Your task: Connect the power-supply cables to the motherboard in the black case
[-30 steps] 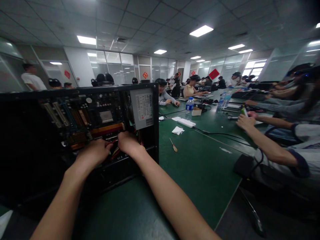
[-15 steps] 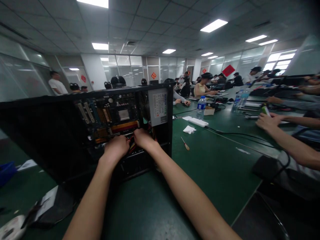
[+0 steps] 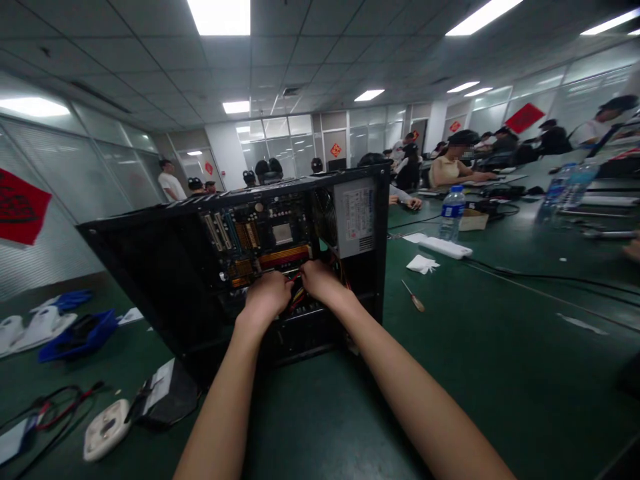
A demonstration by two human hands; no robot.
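An open black computer case [image 3: 165, 293] stands on the green table, its inside facing me. On its back wall is a motherboard [image 3: 295, 217] with card slots and a bare metal square. A labelled silver power supply [image 3: 356, 220] fills the upper right corner. Both hands reach into the lower part of the case, below the motherboard. My left hand [image 3: 270, 293] is closed beside several red, yellow and black cables [image 3: 299, 297]. Close on the right, my right hand [image 3: 320, 279] is closed by the same cables. They seem pinched between the fingers, though the fingertips are partly hidden.
Right of the case lie a screwdriver [image 3: 414, 297], a crumpled tissue [image 3: 423, 265], a white power strip [image 3: 445, 247] and a water bottle [image 3: 452, 213]. To the left are a black boxy part [image 3: 167, 397], a cream-coloured round-edged object [image 3: 106, 430] and a blue tray [image 3: 80, 337]. People sit at tables beyond.
My view has swung left, so the case appears further right and more of the left table shows. Both hands stay at the cables inside the case with little visible movement.
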